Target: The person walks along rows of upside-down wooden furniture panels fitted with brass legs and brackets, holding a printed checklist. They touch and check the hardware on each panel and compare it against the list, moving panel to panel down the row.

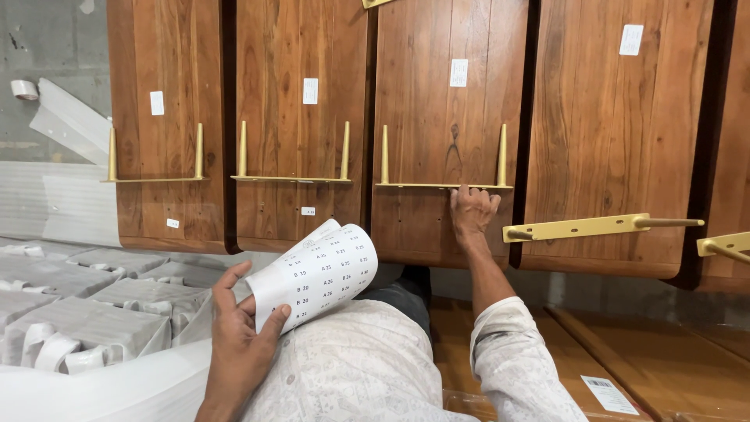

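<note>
Sheets (320, 273) of white label stickers, curled over, sit low and left of centre, pinched between the thumb and fingers of the left hand (238, 332). At centre frame, the right hand (472, 212) curls its fingers over a brass bracket (444, 184) on a wooden panel (449, 117). Wrapped bundles (86, 312) lie at lower left.

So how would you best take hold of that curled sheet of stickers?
Probably by its lower edge, coming from below, as the left hand does now: the sticker sheet curls over at the top, so thumb and fingers pinching the flatter bottom corner keep it steady without creasing the labels.
</note>
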